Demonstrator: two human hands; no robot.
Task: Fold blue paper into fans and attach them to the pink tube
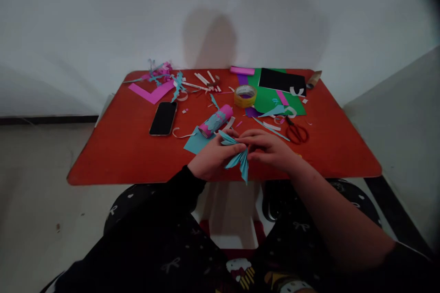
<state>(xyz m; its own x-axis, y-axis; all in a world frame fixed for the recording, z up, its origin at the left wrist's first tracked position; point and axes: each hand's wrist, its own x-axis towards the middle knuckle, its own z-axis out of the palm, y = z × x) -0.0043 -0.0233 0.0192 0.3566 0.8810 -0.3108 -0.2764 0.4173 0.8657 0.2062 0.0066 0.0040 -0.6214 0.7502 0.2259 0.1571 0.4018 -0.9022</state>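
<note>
Left hand (218, 153) is pinching the fan (234, 160) over the near edge of the table (103, 155); right hand (270, 147), half-curled, is touching its right side, grip unclear. Pinching firmly is probably keeping the folds even.

The person wears black long sleeves: the left sleeve (151, 210) runs plain and dark right down to the wrist, ending snugly above the bare left hand (217, 158). On the right, the dark sleeve (407, 258) stops higher, with a thin pale line along its edge, so the forearm (337, 213) is bare to the right hand (271, 149). Lower down, I see black trousers (330, 233) sprinkled with white outlined bows and small pale specks. Nearest, a white, red and yellow cartoon print (240, 271) shows.
</note>
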